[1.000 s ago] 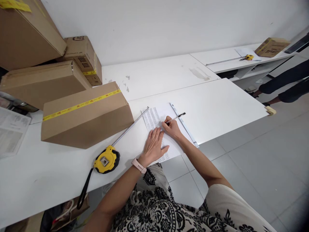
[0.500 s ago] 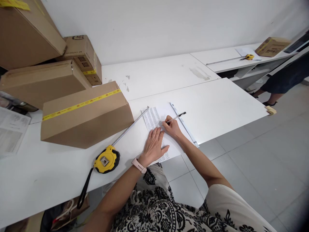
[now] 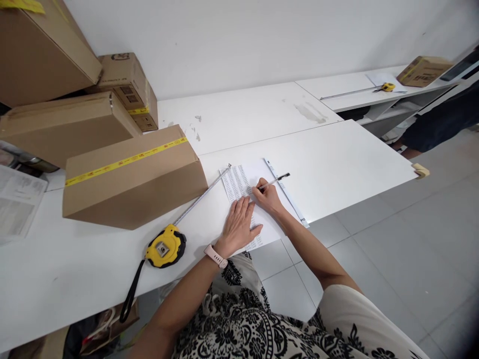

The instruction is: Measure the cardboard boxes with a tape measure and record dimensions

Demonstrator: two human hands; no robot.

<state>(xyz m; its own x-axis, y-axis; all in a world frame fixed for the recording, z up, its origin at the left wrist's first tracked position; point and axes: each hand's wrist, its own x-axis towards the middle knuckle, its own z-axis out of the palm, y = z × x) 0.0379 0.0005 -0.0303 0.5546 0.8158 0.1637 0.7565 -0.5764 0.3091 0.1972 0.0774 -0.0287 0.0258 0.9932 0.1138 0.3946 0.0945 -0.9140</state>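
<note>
White paper, its columns of tiny characters unreadable, lies on the bench under the left hand, fingers flat, thumb apart; just beside it, the right hand's fingers pinch a pen. Farther back, a cardboard box shows blurred lettering.
</note>
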